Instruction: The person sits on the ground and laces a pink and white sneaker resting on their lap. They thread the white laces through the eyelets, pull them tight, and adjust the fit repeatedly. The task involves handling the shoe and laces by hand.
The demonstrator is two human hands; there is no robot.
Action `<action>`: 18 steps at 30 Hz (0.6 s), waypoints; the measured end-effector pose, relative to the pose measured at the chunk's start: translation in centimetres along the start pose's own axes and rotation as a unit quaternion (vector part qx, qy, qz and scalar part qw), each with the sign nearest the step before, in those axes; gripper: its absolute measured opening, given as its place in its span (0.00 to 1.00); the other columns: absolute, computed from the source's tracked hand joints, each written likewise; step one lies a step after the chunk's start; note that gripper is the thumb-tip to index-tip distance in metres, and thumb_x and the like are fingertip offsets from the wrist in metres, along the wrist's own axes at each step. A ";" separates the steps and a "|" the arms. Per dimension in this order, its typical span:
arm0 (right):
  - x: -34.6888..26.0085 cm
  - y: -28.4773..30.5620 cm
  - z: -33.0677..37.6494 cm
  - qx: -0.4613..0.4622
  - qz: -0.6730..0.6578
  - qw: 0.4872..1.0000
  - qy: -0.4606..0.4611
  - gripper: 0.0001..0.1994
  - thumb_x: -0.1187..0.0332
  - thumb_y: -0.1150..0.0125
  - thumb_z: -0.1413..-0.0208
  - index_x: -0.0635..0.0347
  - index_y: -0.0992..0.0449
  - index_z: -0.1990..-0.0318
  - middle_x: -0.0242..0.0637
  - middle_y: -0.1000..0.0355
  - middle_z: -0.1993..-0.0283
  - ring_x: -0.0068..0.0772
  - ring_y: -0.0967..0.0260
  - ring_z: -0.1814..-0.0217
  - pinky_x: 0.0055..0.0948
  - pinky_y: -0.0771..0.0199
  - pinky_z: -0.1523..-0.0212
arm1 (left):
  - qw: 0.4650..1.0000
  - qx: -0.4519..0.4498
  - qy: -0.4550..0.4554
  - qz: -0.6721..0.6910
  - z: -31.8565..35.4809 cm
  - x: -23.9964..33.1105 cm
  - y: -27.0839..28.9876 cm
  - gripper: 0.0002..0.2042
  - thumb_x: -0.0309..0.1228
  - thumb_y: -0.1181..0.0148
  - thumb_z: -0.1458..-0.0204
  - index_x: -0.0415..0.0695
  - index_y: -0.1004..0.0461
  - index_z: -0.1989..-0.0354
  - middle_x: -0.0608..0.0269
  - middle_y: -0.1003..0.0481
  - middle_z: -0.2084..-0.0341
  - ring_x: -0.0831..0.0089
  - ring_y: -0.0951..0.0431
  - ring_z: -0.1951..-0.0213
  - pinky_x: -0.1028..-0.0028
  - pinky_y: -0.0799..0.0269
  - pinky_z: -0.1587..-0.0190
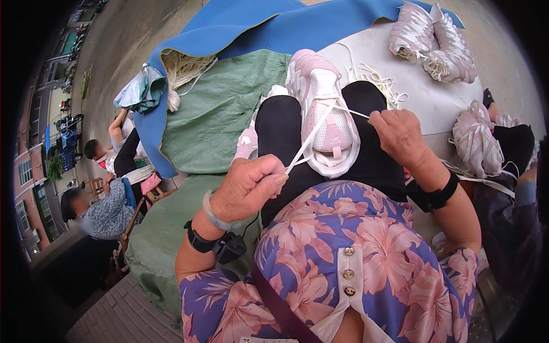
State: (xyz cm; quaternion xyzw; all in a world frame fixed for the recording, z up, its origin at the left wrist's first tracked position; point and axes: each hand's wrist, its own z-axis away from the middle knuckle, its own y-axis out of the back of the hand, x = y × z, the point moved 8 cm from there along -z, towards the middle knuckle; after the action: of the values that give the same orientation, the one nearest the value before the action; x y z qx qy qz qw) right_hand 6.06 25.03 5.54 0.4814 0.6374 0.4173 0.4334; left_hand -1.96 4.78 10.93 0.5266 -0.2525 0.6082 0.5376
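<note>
A pink and white sneaker upper lies between my thighs, its toe pointing away from me and its padded tongue facing up. White shoelace runs out from its eyelets to both sides. My left hand is closed on one lace length, left of the shoe and nearer to me. On the right, my right hand pinches the other length and holds it taut above my knee. Part of another pink and white shoe shows beside my left thigh.
Stacked shoe uppers lie at the far right on a pale sheet. A bundle of white laces rests on the blue mat; loose laces lie past my knee. Green tarp spreads left. Other people sit on both sides.
</note>
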 end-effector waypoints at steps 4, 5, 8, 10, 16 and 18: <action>0.0 0.3 1.1 0.011 0.015 1.000 -0.025 0.04 0.71 0.45 0.54 0.55 0.34 0.71 0.33 0.40 0.81 0.34 0.36 0.78 0.33 0.37 0.76 | 0.995 0.040 0.058 0.076 0.9 -2.0 0.9 0.08 0.29 0.51 0.44 0.39 0.32 0.73 0.68 0.30 0.83 0.82 0.31 0.80 0.81 0.33 0.76; 0.4 0.1 1.1 0.002 0.007 0.999 -0.041 0.04 0.70 0.45 0.53 0.55 0.33 0.71 0.33 0.39 0.81 0.35 0.35 0.77 0.34 0.36 0.76 | 0.990 0.059 0.066 0.106 1.2 -2.4 1.2 0.08 0.29 0.51 0.44 0.39 0.32 0.73 0.69 0.31 0.83 0.84 0.32 0.81 0.83 0.35 0.78; 2.8 0.1 1.6 -0.004 -0.128 0.984 -0.123 0.04 0.69 0.44 0.50 0.59 0.31 0.71 0.37 0.35 0.79 0.39 0.33 0.76 0.33 0.35 0.74 | 0.982 0.088 0.116 0.122 2.0 -3.6 2.3 0.06 0.29 0.49 0.46 0.39 0.31 0.70 0.71 0.31 0.83 0.86 0.34 0.82 0.84 0.37 0.79; 4.6 -0.1 2.5 -0.041 -0.227 0.957 -0.174 0.06 0.69 0.44 0.49 0.62 0.29 0.71 0.40 0.32 0.78 0.41 0.33 0.76 0.32 0.34 0.73 | 0.982 0.129 0.104 0.091 2.5 -2.7 3.7 0.04 0.26 0.48 0.48 0.39 0.30 0.69 0.72 0.32 0.84 0.87 0.36 0.82 0.85 0.40 0.79; 11.4 5.6 6.3 -0.103 -0.222 0.947 -0.210 0.07 0.73 0.43 0.49 0.69 0.27 0.67 0.44 0.29 0.75 0.32 0.33 0.75 0.28 0.34 0.71 | 0.984 0.140 0.048 -0.094 5.9 0.5 9.6 0.09 0.22 0.44 0.54 0.37 0.29 0.63 0.71 0.33 0.85 0.88 0.37 0.81 0.85 0.44 0.78; 15.4 8.0 8.1 -0.138 -0.164 0.937 -0.275 0.07 0.72 0.43 0.49 0.69 0.26 0.66 0.43 0.27 0.72 0.28 0.31 0.70 0.27 0.32 0.66 | 0.976 0.129 0.059 -0.168 7.2 0.5 10.8 0.10 0.21 0.45 0.54 0.36 0.29 0.62 0.70 0.32 0.84 0.87 0.36 0.80 0.84 0.43 0.77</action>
State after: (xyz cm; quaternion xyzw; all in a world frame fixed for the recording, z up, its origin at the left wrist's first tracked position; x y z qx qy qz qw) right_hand 13.35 42.51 8.51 0.4014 0.4998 0.2752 0.7165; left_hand -9.16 -4.53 16.47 0.5895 -0.0478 0.5668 0.5735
